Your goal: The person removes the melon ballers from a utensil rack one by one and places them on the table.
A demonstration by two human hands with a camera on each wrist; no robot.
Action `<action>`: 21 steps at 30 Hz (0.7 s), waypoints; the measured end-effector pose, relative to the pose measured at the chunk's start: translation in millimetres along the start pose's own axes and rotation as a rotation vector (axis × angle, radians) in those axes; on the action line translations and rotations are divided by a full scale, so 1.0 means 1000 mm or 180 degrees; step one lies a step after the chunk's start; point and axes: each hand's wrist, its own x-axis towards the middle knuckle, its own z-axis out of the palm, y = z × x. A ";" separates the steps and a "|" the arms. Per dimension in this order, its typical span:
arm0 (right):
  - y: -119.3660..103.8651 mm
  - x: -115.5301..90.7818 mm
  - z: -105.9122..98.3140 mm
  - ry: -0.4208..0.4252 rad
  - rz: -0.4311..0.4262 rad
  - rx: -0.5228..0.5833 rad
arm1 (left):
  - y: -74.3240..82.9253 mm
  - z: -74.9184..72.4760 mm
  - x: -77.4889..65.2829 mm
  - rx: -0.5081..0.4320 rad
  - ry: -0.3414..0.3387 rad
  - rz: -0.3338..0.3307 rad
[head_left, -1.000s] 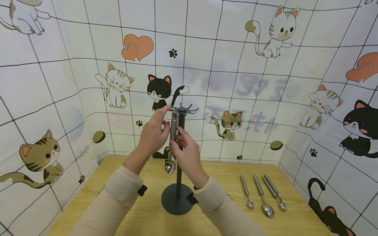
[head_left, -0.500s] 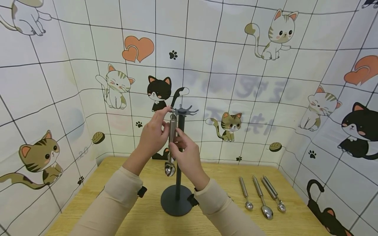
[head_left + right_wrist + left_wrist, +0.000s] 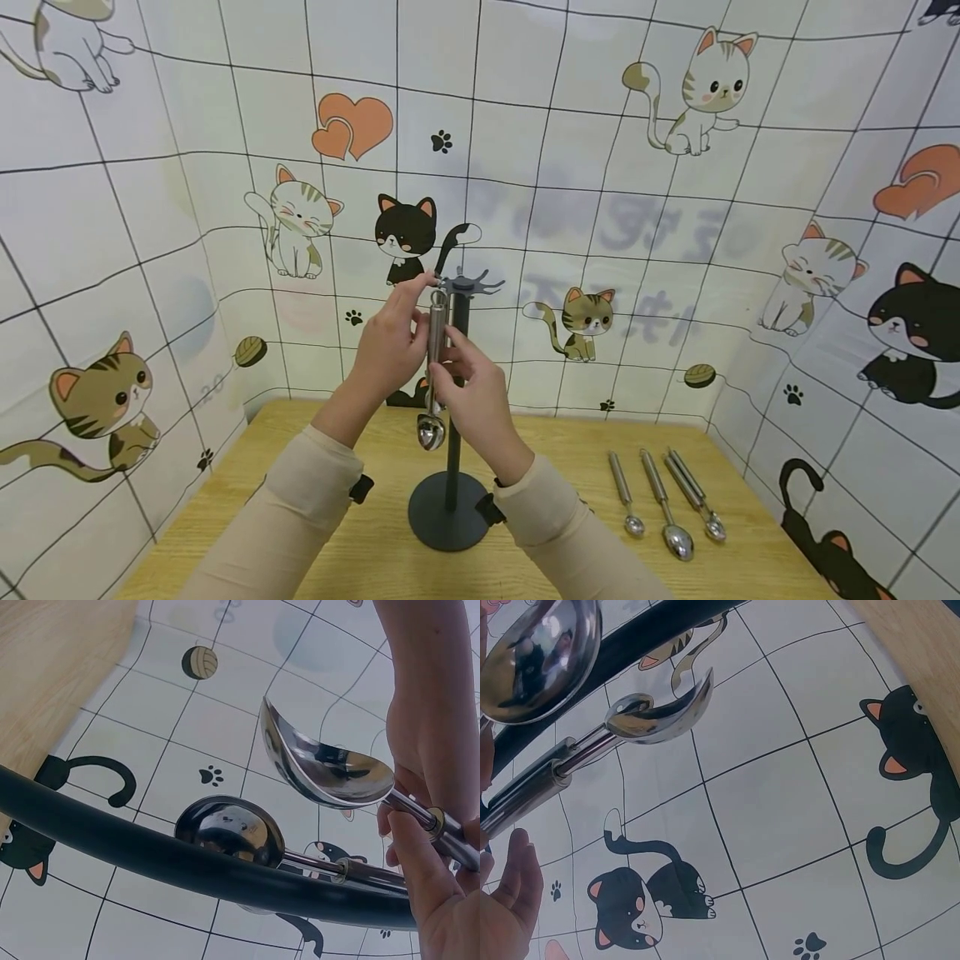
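A dark grey stand with a round base [image 3: 448, 512] bears a crown of curved hooks [image 3: 463, 283]. On its left side, a steel ice cream scoop [image 3: 437, 329] hangs upright, bowl down. My right hand [image 3: 483, 392] pinches its handle between thumb and fingers. Level with the hooks, my left hand [image 3: 393, 333] reaches its index fingertip to a hook by the handle's top; its grip is partly hidden. The right wrist view shows a scoop with a pointed lip [image 3: 330, 761] and, crossed by the pole, a second, round-bowled scoop [image 3: 229, 829].
On the wooden table [image 3: 330, 517], to the right, lie a small scoop [image 3: 625, 492], a spoon [image 3: 677, 542] and a double-handled scoop [image 3: 696, 496]. White cat-printed sheeting [image 3: 517, 167] surrounds the table at the back and sides.
The scoop in my right hand has shifted slightly left, its handle turning upright and away from the pole. My left hand has stayed by the hook.
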 end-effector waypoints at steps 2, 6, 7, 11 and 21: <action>0.000 0.000 -0.001 -0.0011 0.0008 0.0021 | 0.000 0.001 0.000 0.0000 0.0008 0.0012; 0.001 0.000 -0.002 -0.0037 -0.0002 0.0034 | 0.001 0.001 0.000 0.0001 0.0011 0.0002; 0.001 0.001 -0.002 -0.0044 -0.0007 0.0034 | 0.001 0.001 0.000 -0.0002 0.0004 -0.0008; 0.000 0.000 -0.002 -0.0060 -0.0008 0.0042 | 0.000 0.000 -0.001 -0.0022 -0.0026 -0.0035; 0.000 0.000 -0.001 -0.0097 -0.0071 -0.0014 | -0.001 -0.001 -0.001 -0.0012 -0.0045 -0.0075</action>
